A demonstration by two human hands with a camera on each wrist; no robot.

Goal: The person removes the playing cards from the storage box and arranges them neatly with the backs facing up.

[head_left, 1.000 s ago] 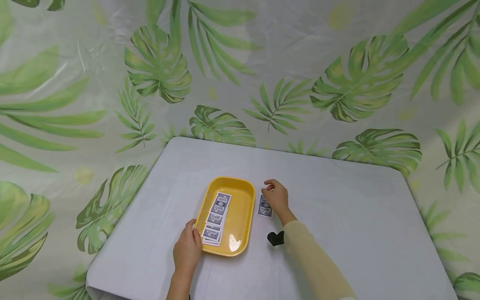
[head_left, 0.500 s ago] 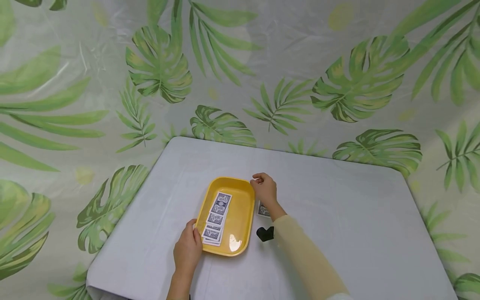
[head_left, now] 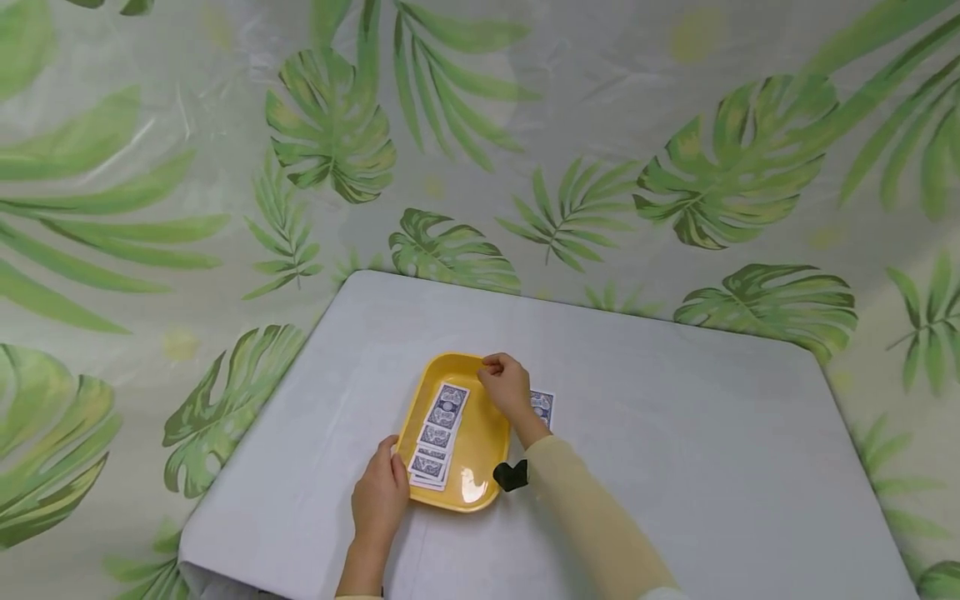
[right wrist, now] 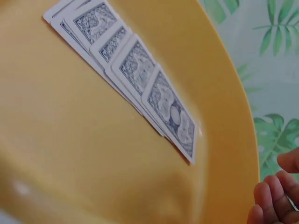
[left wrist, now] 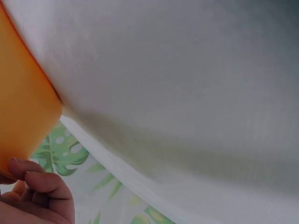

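On the white cloth-covered table (head_left: pixel 675 450) is a glossy yellow round-cornered tray (head_left: pixel 483 446). At its eight o'clock, the left hand (head_left: pixel 379 496) grips the rim; over its one o'clock corner hangs the right hand (head_left: pixel 507 386), fingers loosely bent, nothing seen between them. Work looks partway: several blue-and-white patterned cards (head_left: pixel 436 436) overlap along the tray's nine o'clock side; another card (head_left: pixel 544 405) lies outside, between two and three o'clock.

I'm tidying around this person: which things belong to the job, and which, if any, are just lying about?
Likely part of the job: yellow tray, cards in it, card or cards beside it.
Just surroundings: white table, leafy backdrop.
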